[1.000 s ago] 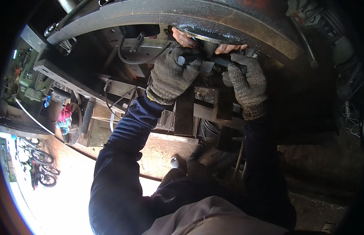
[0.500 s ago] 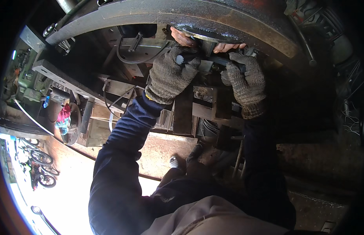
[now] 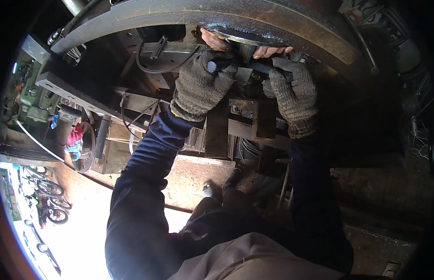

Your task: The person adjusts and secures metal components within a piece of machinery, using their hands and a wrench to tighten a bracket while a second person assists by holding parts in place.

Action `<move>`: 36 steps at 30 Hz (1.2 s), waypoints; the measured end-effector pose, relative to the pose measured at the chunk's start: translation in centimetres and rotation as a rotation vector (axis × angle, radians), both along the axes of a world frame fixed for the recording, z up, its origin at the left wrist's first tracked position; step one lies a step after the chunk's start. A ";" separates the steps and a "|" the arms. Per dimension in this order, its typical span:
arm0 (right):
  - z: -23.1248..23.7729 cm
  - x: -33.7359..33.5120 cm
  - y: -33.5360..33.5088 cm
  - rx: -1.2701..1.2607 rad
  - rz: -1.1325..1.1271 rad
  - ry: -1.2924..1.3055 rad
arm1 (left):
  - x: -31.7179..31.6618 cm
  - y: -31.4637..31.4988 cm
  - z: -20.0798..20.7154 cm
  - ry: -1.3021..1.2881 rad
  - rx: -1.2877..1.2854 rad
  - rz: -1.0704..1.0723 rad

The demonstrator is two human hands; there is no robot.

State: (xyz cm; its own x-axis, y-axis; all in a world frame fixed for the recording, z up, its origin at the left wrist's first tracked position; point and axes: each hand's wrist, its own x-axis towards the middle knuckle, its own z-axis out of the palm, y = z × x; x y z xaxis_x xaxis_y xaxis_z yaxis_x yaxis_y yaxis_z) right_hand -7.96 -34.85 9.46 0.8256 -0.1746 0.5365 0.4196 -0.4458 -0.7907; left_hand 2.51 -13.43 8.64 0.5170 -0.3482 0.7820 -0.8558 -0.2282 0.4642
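My left hand [image 3: 201, 86], in a grey knitted glove, is closed round a dark bar [image 3: 212, 66] whose pale round end faces me. My right hand [image 3: 294, 95], gloved alike, has its fingers curled at a dark flat metal bar [image 3: 261, 68]. Whether both hands hold one and the same bar is hidden. Just beyond, another person's bare hands, one at left [image 3: 216, 41] and one at right [image 3: 272, 52], reach under the big curved steel beam [image 3: 179, 17]. Between them stands a small upright metal piece [image 3: 246, 52], below a wet, dark, shiny patch on the beam.
Steel blocks [image 3: 217, 133] and stacked plates stand below my hands. A drilled steel bar [image 3: 81, 100] and a thin cable [image 3: 161, 72] lie to the left. Farther left are a green machine [image 3: 37, 100] and bicycles [image 3: 49, 187] in bright light. A rod [image 3: 362, 44] hangs at upper right.
Both hands keep their places by the beam, with only slight shifts. The flat bar by my right hand looks darker and slightly turned. The whole view has shifted a little.
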 end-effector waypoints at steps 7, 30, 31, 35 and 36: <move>-0.2 0.3 -0.1 -0.134 -0.045 -0.105 | -0.2 -0.1 0.2 0.059 0.018 0.005; -0.7 0.8 -1.2 -0.342 -0.156 -0.111 | -0.1 -0.2 -0.2 0.021 -0.016 -0.013; -0.7 0.8 -1.3 -0.308 -0.140 -0.088 | 0.2 -0.3 -0.4 0.016 -0.040 -0.019; -0.6 0.5 -1.2 -0.207 -0.084 -0.053 | 0.5 -0.5 -1.2 0.067 -0.098 -0.018; -0.6 0.5 -1.2 -0.195 -0.076 -0.051 | 0.4 -0.5 -1.3 0.098 -0.102 -0.012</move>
